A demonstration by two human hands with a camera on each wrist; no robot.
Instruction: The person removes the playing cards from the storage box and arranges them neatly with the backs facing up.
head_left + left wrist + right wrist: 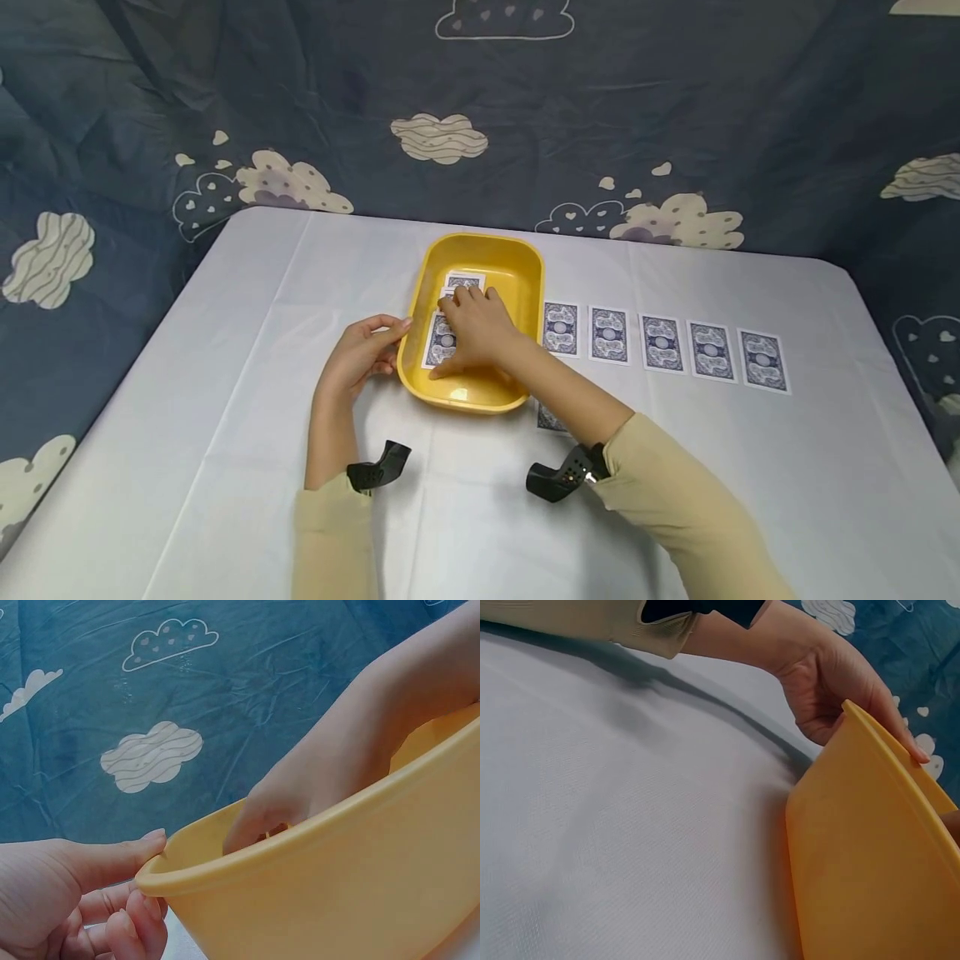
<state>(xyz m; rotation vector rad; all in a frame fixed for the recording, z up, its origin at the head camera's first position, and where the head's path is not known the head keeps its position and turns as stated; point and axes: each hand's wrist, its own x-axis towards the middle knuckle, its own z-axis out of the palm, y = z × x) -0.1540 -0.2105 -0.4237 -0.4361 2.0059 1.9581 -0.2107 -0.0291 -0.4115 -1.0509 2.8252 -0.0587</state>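
Observation:
A yellow plastic tub (468,406) stands on the table, with several blue-backed playing cards (465,278) lying face down inside it. At the tub's left side, my left hand (358,354) pinches the rim, thumb on top and fingers beneath; the left wrist view shows this grip closely. My right hand (480,329) reaches into the tub over a playing card (438,343), its thumb at the near edge and fingers at the far edge. The tub wall (322,892) hides most of those fingertips in the left wrist view.
Right of the tub, a row of several face-down cards (608,335) lies on the white tablecloth (225,350). Another card (550,419) sits nearer me, partly covered by the right forearm. A dark cloud-patterned cloth (525,92) hangs behind the table.

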